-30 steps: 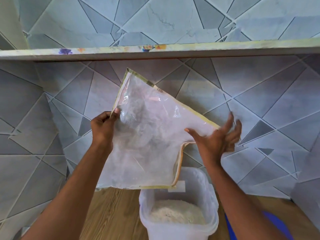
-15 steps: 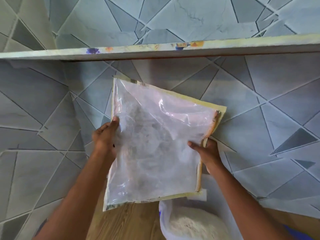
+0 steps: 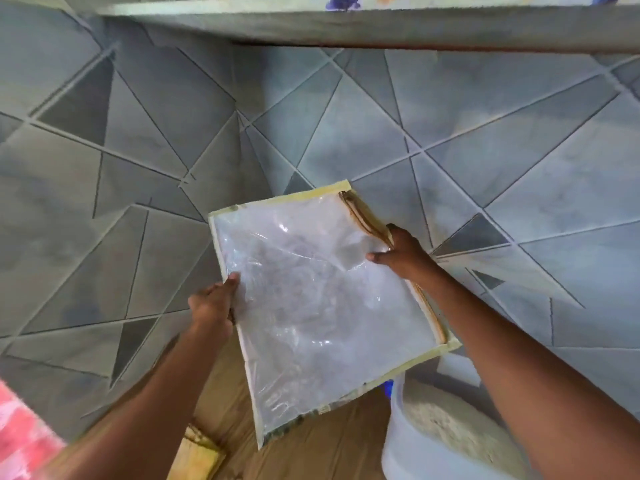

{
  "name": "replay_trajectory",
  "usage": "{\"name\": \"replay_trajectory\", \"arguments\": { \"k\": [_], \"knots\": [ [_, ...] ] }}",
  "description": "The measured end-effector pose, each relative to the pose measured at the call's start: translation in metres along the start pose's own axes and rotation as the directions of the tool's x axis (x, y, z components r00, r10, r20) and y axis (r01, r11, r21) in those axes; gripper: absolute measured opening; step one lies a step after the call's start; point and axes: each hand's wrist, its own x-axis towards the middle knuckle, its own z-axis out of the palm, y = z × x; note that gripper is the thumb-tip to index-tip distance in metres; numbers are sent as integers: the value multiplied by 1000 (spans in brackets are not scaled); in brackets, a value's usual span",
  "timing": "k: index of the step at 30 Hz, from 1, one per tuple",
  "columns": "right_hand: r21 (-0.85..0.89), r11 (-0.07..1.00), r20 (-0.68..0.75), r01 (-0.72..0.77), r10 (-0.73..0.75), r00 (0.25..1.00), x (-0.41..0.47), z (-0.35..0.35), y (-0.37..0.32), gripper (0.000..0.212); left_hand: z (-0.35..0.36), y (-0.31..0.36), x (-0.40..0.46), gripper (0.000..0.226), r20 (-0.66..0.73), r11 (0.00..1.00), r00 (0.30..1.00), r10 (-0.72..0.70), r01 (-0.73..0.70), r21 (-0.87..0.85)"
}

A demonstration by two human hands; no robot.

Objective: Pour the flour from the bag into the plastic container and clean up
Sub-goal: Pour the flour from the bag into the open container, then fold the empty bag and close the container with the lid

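While the bag is hanging flat and limp between both hands, it is looking emptied — only a dusty film is clinging to the clear plastic, so I judge the pouring to be done and the tidying to be what is left. Going from the left of the bag: a pink patterned cloth is showing well off to its lower left, and a yellowish wooden piece is lying on the brown wooden surface below its bottom corner. The left hand is gripping the bag's left edge, thumb on the front and the other fingers curled behind it. The right hand is pinching the bag's right edge beside the brown zip strip, thumb pressed on the front, fingers hidden behind. Below and to the right of the bag, the plastic container is standing with a mound of flour in it, no lid visible on it; something blue is peeking out between bag and container.

Compared with half a second ago, the bag is being held lower and turned clockwise, away from above the container, and the view is swinging left — a second ago the right hand was spread apart from the bag, whereas it is now clamped on the edge
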Motion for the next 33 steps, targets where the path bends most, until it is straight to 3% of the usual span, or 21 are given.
{"name": "replay_trajectory", "arguments": {
  "k": [2,5,11,17,21,25,28,31,33],
  "knots": [
    [-50,999,52,3,0,999,11,26,-7,68,-23,-14,9,44,-26,999,999,-30,31,35],
    [-93,996,121,-8,20,993,28,67,-11,84,-54,-38,22,27,-47,991,994,-102,105,86],
    [-178,982,235,-56,98,967,58,143,2,85,-98,-93,43,32,-98,967,971,-220,230,110],
    [-230,969,338,-93,169,926,80,225,21,90,-125,-135,74,12,-205,916,936,-288,331,226],
    [-273,957,352,-97,193,916,86,264,37,85,-133,-155,90,7,-232,848,941,-246,325,418],
    [-327,943,347,-60,179,920,84,290,49,67,-139,-163,97,10,-241,682,958,-157,282,675],
    [-350,935,347,-55,184,920,81,291,54,57,-141,-163,90,6,-233,629,969,-77,229,743],
    [-306,946,309,-108,206,928,74,277,52,51,-141,-158,79,26,-242,593,970,38,173,787],
    [-249,959,281,-135,205,938,67,264,46,42,-136,-148,67,37,-210,618,971,112,97,780]
  ]
}}
